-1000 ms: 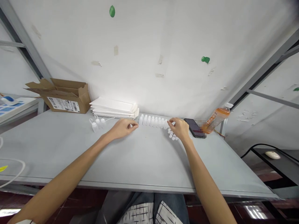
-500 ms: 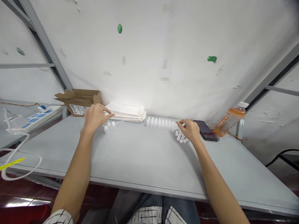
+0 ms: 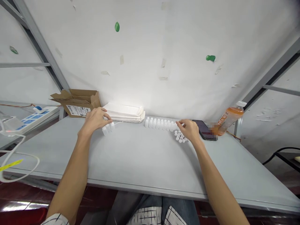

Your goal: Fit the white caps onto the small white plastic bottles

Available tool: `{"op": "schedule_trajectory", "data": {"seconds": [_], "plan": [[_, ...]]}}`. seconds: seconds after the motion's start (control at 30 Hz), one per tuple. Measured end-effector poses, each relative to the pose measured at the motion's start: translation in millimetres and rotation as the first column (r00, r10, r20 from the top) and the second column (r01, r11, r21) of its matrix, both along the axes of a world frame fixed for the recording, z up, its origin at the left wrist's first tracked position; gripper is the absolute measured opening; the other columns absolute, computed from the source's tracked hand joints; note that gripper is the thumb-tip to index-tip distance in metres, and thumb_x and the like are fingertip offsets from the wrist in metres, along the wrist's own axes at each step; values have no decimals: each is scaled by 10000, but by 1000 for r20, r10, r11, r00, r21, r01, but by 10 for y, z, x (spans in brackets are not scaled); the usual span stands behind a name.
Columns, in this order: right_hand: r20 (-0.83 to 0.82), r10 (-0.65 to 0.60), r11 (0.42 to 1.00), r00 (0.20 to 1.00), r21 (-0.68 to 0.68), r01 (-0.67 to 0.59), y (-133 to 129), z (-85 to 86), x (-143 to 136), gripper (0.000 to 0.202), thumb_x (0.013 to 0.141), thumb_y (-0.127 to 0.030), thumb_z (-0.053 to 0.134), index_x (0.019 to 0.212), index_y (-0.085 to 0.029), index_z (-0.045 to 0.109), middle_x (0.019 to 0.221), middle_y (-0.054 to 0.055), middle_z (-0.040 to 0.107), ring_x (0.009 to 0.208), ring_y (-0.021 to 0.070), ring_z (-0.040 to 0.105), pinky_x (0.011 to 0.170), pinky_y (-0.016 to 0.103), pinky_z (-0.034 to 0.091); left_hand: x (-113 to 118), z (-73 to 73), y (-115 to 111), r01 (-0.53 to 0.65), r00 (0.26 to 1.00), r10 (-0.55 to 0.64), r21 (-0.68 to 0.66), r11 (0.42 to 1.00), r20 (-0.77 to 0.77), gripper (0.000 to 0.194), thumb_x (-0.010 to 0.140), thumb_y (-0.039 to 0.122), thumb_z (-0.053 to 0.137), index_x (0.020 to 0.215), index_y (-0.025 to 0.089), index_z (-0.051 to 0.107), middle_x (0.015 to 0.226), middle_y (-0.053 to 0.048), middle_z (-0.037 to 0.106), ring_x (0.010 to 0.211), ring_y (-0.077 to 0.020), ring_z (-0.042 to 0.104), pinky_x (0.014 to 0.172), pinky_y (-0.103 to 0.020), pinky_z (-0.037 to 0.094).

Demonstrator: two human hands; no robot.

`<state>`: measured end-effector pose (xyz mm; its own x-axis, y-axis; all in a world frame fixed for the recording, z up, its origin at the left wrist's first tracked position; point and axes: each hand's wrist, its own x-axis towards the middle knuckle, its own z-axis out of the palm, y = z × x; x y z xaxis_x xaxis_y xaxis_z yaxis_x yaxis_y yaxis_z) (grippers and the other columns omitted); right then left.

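Observation:
My left hand (image 3: 96, 119) is over a small group of white bottles (image 3: 108, 128) on the left of the table. Its fingers bend down close together at the bottle tops; whether they grip one is hidden. On the right, my right hand (image 3: 189, 128) has thumb and forefinger pinched at the right end of a row of small white bottles (image 3: 157, 123). What lies between those fingertips is too small to make out. A cluster of small white caps (image 3: 180, 136) lies on the table just below this hand, partly covered by it.
A stack of flat white packets (image 3: 125, 112) lies along the wall beside an opened cardboard box (image 3: 76, 101). Behind my right hand are a dark phone (image 3: 203, 128) and an orange drink bottle (image 3: 231, 117). A power strip (image 3: 37, 117) with white cable is at far left.
My left hand's fingers have curled down toward the bottles beneath them. The right hand stays almost in place at the row's end. The view has shifted slightly.

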<state>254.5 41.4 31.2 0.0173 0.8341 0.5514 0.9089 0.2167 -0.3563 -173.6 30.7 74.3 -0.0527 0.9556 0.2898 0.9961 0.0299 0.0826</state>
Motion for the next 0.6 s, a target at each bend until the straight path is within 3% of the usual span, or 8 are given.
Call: {"op": "schedule_trajectory", "data": {"seconds": [0.23, 0.47, 0.6], "plan": [[0, 4, 1000, 1000, -15, -4, -8, 16, 0, 291, 836, -373, 532, 664, -189, 677, 727, 52, 704, 621, 171, 579, 591, 277, 310, 30, -36, 23, 31, 999, -32, -9, 999, -16, 230, 755, 445, 620, 799, 281, 775, 1284, -66, 560, 1165, -340, 517, 973, -461, 378], [20, 20, 1000, 1000, -22, -20, -22, 26, -8, 304, 847, -377, 513, 688, -195, 696, 743, 54, 711, 658, 180, 603, 589, 279, 315, 265, -105, 20, 158, 986, -157, 34, 987, -52, 174, 773, 291, 598, 711, 277, 759, 1256, -56, 583, 1171, -287, 497, 1048, -479, 293], [17, 24, 999, 1000, -26, -23, -34, 39, -12, 315, 848, -381, 503, 694, -193, 703, 740, 62, 712, 659, 187, 604, 585, 279, 314, 374, -75, -4, 299, 950, -298, 9, 954, 93, 214, 772, 355, 578, 755, 249, 762, 1114, -55, 641, 995, -250, 589, 904, -378, 423]]}}
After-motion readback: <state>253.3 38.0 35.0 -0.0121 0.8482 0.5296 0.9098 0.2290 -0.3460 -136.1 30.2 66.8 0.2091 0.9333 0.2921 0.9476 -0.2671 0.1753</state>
